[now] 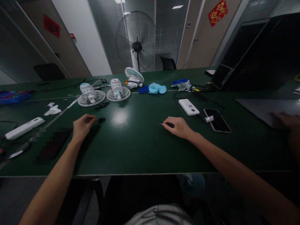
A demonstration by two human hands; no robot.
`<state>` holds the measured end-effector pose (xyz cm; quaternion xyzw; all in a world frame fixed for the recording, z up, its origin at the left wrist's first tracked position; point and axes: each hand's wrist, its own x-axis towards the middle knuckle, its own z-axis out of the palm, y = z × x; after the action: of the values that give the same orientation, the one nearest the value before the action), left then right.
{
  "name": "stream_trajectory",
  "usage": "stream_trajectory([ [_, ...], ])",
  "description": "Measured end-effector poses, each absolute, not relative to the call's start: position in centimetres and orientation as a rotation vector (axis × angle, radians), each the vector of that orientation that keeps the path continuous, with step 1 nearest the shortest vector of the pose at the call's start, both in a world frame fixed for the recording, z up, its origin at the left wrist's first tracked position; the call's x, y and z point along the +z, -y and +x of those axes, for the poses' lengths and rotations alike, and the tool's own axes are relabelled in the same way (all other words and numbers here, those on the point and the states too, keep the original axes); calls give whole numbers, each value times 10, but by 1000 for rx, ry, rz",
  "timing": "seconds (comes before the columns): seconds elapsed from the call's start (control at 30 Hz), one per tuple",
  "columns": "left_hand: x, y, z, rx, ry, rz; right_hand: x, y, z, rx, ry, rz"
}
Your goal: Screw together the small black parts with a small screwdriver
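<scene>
Green and smooth, the desk [140, 150] spreads wide before the person, a pale glare on its middle and a light seam running across its back half. Between that glare and the left hand [83, 126], a small black object [101, 120] lies on the surface, just beside the fingertips. The left thumb and forefinger are drawn narrow; whether they hold anything is too small to tell. The right hand [177, 126], right of centre, pinches a thin sliver [160, 123] whose tip points left, well apart from the black object.

Toward the far edge, two white fan heads [91, 95] lie with their grilles on the desk, and a third, tilted fan head [134, 77] sits behind them. Light-blue discs [157, 88] rest on a blue glove to their right. A white power bank [188, 107] and a dark-faced phone [217, 120] lie beyond the right hand; a long white device [25, 128] lies near the left end. At the right end, another person's hand [284, 119], blurred, is on a grey panel [262, 109].

Past the far edge stands a large caged fan [137, 47], before glass with grey blinds [168, 37]. Pale doors on both sides carry red paper signs [217, 13], and tall black equipment [262, 53] looms over the far right corner.
</scene>
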<state>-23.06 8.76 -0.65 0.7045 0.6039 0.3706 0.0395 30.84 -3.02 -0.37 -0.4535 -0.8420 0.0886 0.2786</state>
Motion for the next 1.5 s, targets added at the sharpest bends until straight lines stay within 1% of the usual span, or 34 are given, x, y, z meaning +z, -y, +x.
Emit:
stream_trajectory([
  [0.27, -13, -93, -220, 1046, -1646, 2258, -3, 30, 308, 231, 2259, -1221],
  [0.6, -11, -94, -217, 1096, -1709, 2192, -1, 31, 308, 234, 2265, -1224],
  [1.23, -9, -93, -215, 1020, -1677, 2082, -7, 29, 309, 251, 2268, -1220],
  [1.5, -8, -94, -211, 1008, -1671, 1930, -4, 31, 309, 262, 2273, -1215],
])
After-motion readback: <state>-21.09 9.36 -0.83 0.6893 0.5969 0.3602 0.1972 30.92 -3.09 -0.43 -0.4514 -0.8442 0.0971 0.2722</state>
